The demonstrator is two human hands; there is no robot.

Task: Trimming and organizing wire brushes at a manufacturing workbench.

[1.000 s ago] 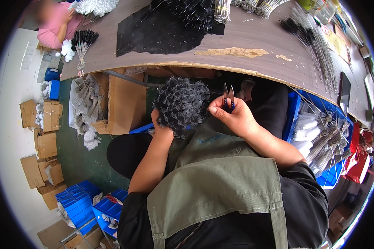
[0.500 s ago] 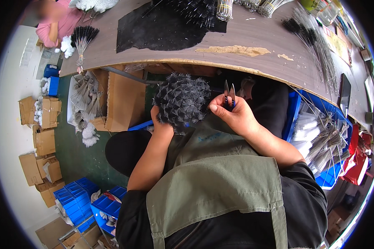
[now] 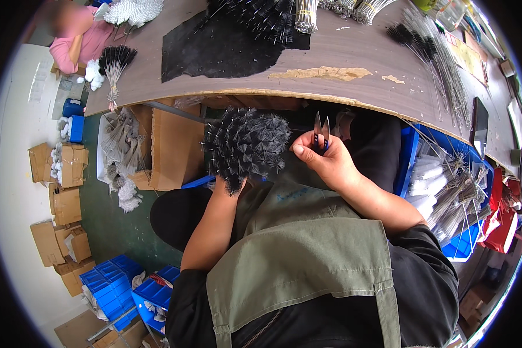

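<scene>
A dense round bundle of black bristle brushes (image 3: pixel 246 142) is held up in front of my lap, its tufted heads facing up. My left hand (image 3: pixel 221 188) grips it from below; the bristles cover the fingers, leaving mostly the wrist showing. To the right of the bundle, a little apart from it, my right hand (image 3: pixel 329 162) is closed around small scissors (image 3: pixel 322 129) with dark blue on the handles. The two blades point upward, slightly parted.
The table (image 3: pixel 238 87) spans the far side, with a black sheet (image 3: pixel 214 55) under more brushes. Wire stems fill a blue bin (image 3: pixel 409 151) at my right. An open cardboard box (image 3: pixel 177 145) stands under the table. A person in pink (image 3: pixel 87 43) sits far left.
The brush bundle has tilted and shifted slightly left, and now hides more of my left hand. My right hand and the scissors have hardly moved.
</scene>
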